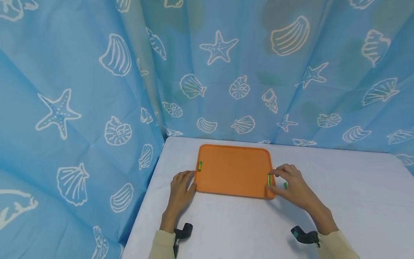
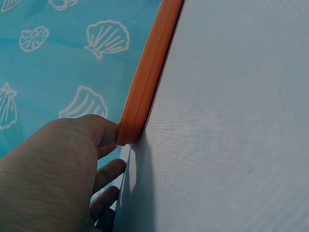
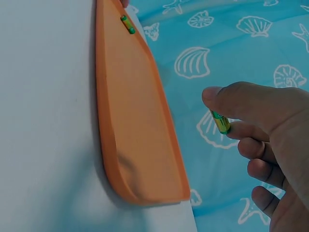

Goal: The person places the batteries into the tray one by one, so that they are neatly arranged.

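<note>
An orange tray (image 1: 236, 171) lies on the white table. My left hand (image 1: 182, 189) is at its left edge, with thumb and fingertips touching the rim; the left wrist view shows the fingers loosely spread beside the tray corner (image 2: 130, 128). Over the tray's right end, my right hand (image 1: 295, 189) pinches a small green battery (image 1: 268, 179) between thumb and index finger. The right wrist view shows this battery (image 3: 220, 122) held upright, slightly tilted, its upper part behind the thumb. A second green battery (image 1: 199, 166) rests inside the tray near the left rim.
Another green piece (image 1: 286, 185), partly hidden by my right hand, is on the table just right of the tray. A blue curtain (image 1: 220, 72) with white shell prints hangs behind and to the left. Dark wrist devices (image 1: 183, 231) sit at both sleeves.
</note>
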`<action>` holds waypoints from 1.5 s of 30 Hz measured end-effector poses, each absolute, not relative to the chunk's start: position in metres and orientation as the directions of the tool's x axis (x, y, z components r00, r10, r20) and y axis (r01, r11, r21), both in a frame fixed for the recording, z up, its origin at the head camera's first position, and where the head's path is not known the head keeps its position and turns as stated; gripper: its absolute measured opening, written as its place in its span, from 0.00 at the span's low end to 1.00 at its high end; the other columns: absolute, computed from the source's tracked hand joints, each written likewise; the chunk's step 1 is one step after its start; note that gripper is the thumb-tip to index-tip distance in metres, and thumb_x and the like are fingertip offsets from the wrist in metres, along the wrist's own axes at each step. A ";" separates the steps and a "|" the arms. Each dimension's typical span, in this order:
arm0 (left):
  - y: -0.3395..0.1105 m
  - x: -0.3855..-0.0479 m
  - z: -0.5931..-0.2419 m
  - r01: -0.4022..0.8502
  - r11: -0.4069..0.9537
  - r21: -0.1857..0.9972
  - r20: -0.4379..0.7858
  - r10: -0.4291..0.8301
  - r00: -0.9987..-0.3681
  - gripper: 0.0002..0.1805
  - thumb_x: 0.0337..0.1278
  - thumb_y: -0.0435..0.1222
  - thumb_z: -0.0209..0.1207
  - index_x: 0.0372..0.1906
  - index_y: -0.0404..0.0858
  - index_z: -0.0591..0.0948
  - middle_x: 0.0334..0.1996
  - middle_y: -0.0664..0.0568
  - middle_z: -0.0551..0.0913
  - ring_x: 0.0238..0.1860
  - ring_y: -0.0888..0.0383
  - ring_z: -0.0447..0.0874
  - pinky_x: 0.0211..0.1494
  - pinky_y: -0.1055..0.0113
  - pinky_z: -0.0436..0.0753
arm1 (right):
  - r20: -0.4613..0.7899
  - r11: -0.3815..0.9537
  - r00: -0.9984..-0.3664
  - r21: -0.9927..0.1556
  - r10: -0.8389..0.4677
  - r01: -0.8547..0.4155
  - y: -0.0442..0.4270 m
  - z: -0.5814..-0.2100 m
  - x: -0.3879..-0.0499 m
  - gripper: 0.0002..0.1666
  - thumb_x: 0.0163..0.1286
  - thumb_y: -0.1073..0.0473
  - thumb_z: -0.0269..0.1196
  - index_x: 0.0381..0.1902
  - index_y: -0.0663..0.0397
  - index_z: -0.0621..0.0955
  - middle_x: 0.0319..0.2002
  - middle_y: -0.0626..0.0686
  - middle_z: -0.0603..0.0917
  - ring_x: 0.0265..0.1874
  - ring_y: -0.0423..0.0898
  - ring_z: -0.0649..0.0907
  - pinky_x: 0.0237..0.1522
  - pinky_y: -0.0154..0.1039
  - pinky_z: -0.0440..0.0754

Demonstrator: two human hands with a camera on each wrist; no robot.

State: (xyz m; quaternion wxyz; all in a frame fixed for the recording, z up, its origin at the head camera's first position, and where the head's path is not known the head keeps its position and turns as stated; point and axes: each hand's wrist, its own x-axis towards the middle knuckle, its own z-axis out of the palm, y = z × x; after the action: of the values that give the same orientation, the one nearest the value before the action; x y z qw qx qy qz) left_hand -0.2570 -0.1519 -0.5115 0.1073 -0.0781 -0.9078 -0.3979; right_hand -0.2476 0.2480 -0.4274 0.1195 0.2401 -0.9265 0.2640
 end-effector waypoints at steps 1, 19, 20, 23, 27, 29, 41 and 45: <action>-0.151 -0.257 -0.512 0.226 0.672 0.706 0.255 0.056 -0.965 0.22 0.68 0.38 0.60 0.65 0.44 0.77 0.63 0.48 0.73 0.70 0.46 0.60 0.73 0.46 0.55 | 0.355 0.742 -0.853 -0.433 -0.381 -0.512 0.247 -0.427 -0.249 0.25 0.55 0.58 0.78 0.50 0.55 0.84 0.43 0.51 0.77 0.46 0.46 0.70 0.45 0.51 0.69; -0.145 -0.257 -0.512 0.189 0.671 0.717 0.222 0.036 -0.974 0.23 0.68 0.40 0.60 0.66 0.45 0.76 0.64 0.51 0.72 0.71 0.48 0.59 0.73 0.47 0.57 | 0.429 0.661 -0.804 -0.467 -0.413 -0.588 0.198 -0.432 -0.282 0.23 0.53 0.59 0.78 0.48 0.57 0.85 0.43 0.54 0.77 0.45 0.49 0.71 0.48 0.54 0.65; -0.145 -0.257 -0.512 0.193 0.670 0.717 0.226 0.038 -0.973 0.23 0.68 0.39 0.60 0.66 0.45 0.76 0.64 0.50 0.73 0.70 0.48 0.59 0.73 0.46 0.57 | 0.433 0.656 -0.798 -0.463 -0.419 -0.596 0.194 -0.433 -0.284 0.23 0.53 0.59 0.78 0.48 0.57 0.85 0.43 0.54 0.77 0.46 0.49 0.72 0.48 0.54 0.66; -0.145 -0.257 -0.510 0.203 0.668 0.716 0.233 0.045 -0.971 0.23 0.68 0.39 0.60 0.66 0.45 0.76 0.64 0.50 0.73 0.70 0.48 0.60 0.72 0.46 0.57 | 0.444 0.647 -0.785 -0.453 -0.432 -0.613 0.184 -0.434 -0.289 0.23 0.53 0.59 0.78 0.47 0.58 0.85 0.44 0.54 0.77 0.46 0.51 0.73 0.48 0.53 0.68; -0.145 -0.258 -0.507 0.217 0.674 0.706 0.247 0.053 -0.968 0.23 0.68 0.39 0.60 0.66 0.44 0.76 0.64 0.49 0.73 0.70 0.47 0.60 0.72 0.46 0.57 | 0.442 0.648 -0.782 -0.446 -0.440 -0.617 0.171 -0.434 -0.295 0.23 0.55 0.57 0.78 0.48 0.58 0.85 0.44 0.53 0.78 0.47 0.51 0.74 0.48 0.52 0.71; -0.146 -0.260 -0.505 0.220 0.679 0.701 0.251 0.054 -0.966 0.23 0.68 0.39 0.60 0.66 0.44 0.76 0.64 0.49 0.73 0.70 0.47 0.60 0.72 0.46 0.57 | 0.428 0.651 -0.791 -0.456 -0.437 -0.606 0.164 -0.434 -0.298 0.23 0.56 0.55 0.77 0.49 0.56 0.85 0.45 0.53 0.78 0.47 0.50 0.73 0.49 0.51 0.72; -0.147 -0.260 -0.503 0.216 0.687 0.694 0.249 0.052 -0.967 0.22 0.68 0.39 0.60 0.65 0.44 0.77 0.63 0.50 0.74 0.70 0.48 0.60 0.73 0.47 0.57 | 0.350 0.652 -0.824 -0.504 -0.445 -0.567 0.125 -0.439 -0.313 0.22 0.59 0.53 0.76 0.49 0.54 0.85 0.43 0.54 0.78 0.46 0.49 0.73 0.52 0.53 0.68; -0.150 -0.255 -0.507 0.209 0.699 0.684 0.252 0.043 -0.967 0.22 0.68 0.39 0.60 0.65 0.44 0.77 0.63 0.50 0.74 0.69 0.48 0.61 0.72 0.46 0.58 | 0.345 0.637 -0.824 -0.523 -0.449 -0.566 0.111 -0.444 -0.315 0.22 0.59 0.53 0.76 0.49 0.53 0.85 0.43 0.54 0.78 0.46 0.48 0.72 0.52 0.54 0.68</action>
State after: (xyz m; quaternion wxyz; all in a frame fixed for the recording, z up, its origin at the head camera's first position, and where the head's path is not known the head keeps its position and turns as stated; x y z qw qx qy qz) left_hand -0.2555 -0.1503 -0.5074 0.1090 -0.0687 -0.9152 -0.3818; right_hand -0.3154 0.1114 -0.4436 0.0917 0.2822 -0.8999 0.3195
